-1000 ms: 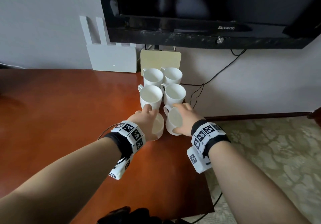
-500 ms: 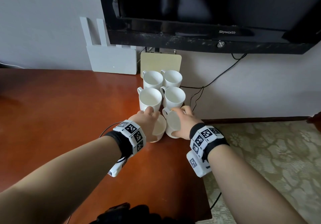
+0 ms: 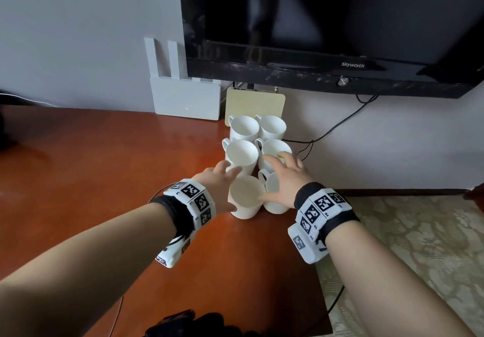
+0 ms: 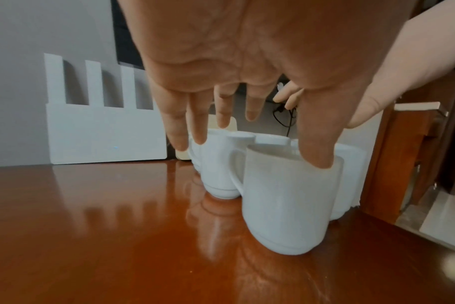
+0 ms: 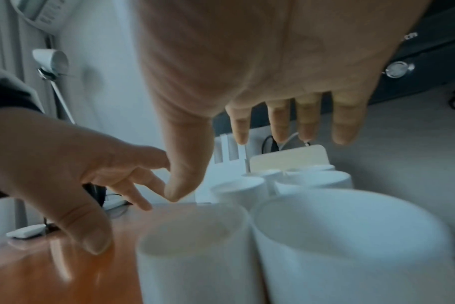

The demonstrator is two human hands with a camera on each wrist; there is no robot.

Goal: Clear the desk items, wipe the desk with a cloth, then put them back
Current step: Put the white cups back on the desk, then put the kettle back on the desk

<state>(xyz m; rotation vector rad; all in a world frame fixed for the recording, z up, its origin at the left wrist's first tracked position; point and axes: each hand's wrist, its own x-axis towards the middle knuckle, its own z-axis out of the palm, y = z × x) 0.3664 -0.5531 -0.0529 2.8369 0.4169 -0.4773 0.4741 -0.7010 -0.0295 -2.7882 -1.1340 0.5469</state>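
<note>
Putting the mugs back looks like the step in hand – six white mugs stand in a two-by-three block at the desk's [image 3: 78, 179] far right corner, at about 1 o'clock from the viewer, and no cloth shows anywhere. That is a judgement from the tidy block and the bare wood; it could equally be the clearing stage.

Both hands hover over the near pair. The left hand [image 3: 220, 179] reaches in from 7 o'clock, palm down, fingers spread and nearly straight, gripping nothing. In the left wrist view its thumb [image 4: 314, 139] hangs in front of the rim of the near left mug [image 3: 246, 196], whether touching or just clear I cannot tell, while the other fingers point on toward the next mug back. The right hand [image 3: 285, 177] comes in from 5 o'clock, likewise flat and apart, spread above the near right mug [image 3: 275, 192] with its fingertips over the middle right mug [image 3: 275, 151]. It holds nothing either.

The mugs stand touching or just beside one another, handles turned to 10 o'clock. A router [image 3: 186, 101] and a cream box [image 3: 254, 106] lean on the wall behind them, under a TV [image 3: 327, 22].

Next, if mugs remain elsewhere, the hands need to lift straight up and away – any sideways sweep could knock the packed block, and the right column sits close to the desk edge.
</note>
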